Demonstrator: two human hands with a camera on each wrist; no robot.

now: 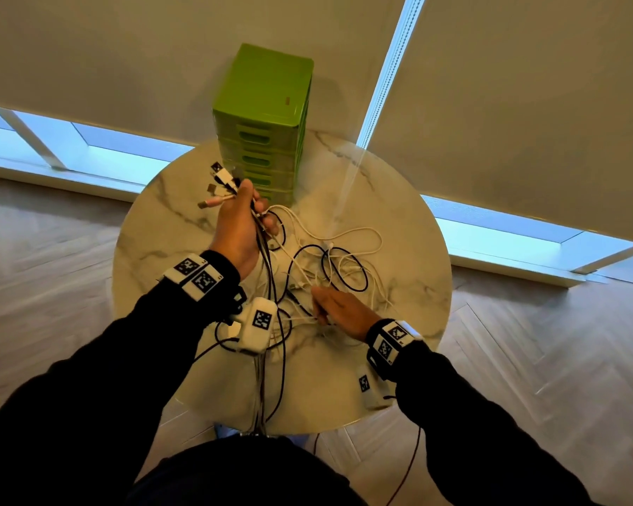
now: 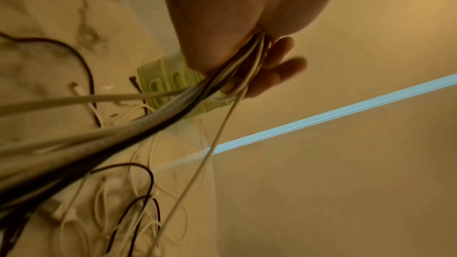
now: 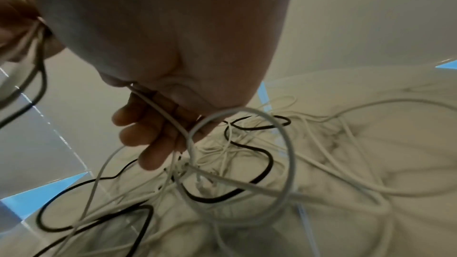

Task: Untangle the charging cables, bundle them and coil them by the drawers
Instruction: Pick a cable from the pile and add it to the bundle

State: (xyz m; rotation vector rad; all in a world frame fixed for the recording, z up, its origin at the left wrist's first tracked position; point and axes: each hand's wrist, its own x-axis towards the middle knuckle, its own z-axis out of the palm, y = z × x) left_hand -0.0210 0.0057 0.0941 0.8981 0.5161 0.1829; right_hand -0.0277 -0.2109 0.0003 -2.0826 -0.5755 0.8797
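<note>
1. My left hand (image 1: 239, 228) is raised above the bench (image 1: 154, 220), just in front of the green drawers (image 1: 264, 118), with the forearm angled up from the near edge.
2. Its fingers (image 2: 284, 69) are curled tight round a bundle of cables (image 2: 173, 108). The plug ends (image 1: 218, 188) fan out past the thumb toward the drawers' left side; the strands run back down under the wrist and over the bench's near edge.
3. My right hand (image 1: 338, 308) sits low over the bench, nearer to me than the drawers and to their right, knuckles up.
4. Its fingers (image 3: 138, 130) are curled round a white cable (image 3: 247, 185), which leaves the fist, forms one open loop just below the hand, and runs on into the pile.
5. The loose cables (image 1: 340, 261) lie in a tangle on the bench in front of the drawers, between my two hands. White strands dominate; black ones (image 3: 217, 198) loop through them. Several small connectors show within the heap.
6. The bundle mixes white, pink and dark cords, pulled fairly straight; the wrist view blurs the individual strands.
7. Both wrists carry white tagged camera units (image 1: 256, 323) over dark sleeves.
</note>
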